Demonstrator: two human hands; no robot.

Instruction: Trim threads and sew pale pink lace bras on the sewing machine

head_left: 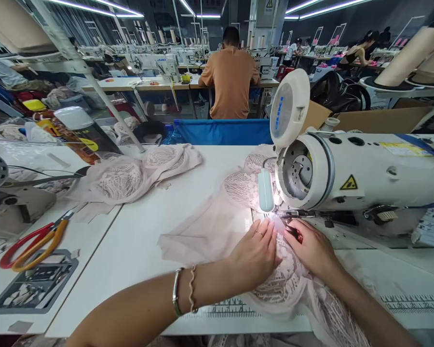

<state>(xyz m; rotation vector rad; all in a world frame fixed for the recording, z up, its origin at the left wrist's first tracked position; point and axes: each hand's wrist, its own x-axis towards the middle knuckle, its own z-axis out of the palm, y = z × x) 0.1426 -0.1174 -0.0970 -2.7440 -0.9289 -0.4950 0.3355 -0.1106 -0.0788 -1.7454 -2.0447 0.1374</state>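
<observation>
Pale pink lace bra pieces [211, 229] lie under the needle area of a white sewing machine [369, 168] and drape toward the front edge. My left hand [255, 253], its fingers together, presses and pinches the sheer fabric just in front of the lit needle area. On the right, my right hand [316, 248] is closed around a small dark tool with a red part [294, 234], mostly hidden in the fingers. Its fingertips also reach a small translucent pale piece [278, 224] between the hands. A small lamp [265, 190] hangs over this spot.
Another lace piece [123, 178] lies at the left, near spray cans [88, 127]. Red and orange-handled cutters [36, 243] rest by a grey tray [32, 284] of small metal parts. A printed ruler [231, 308] runs along the front edge. A person [231, 77] sits ahead.
</observation>
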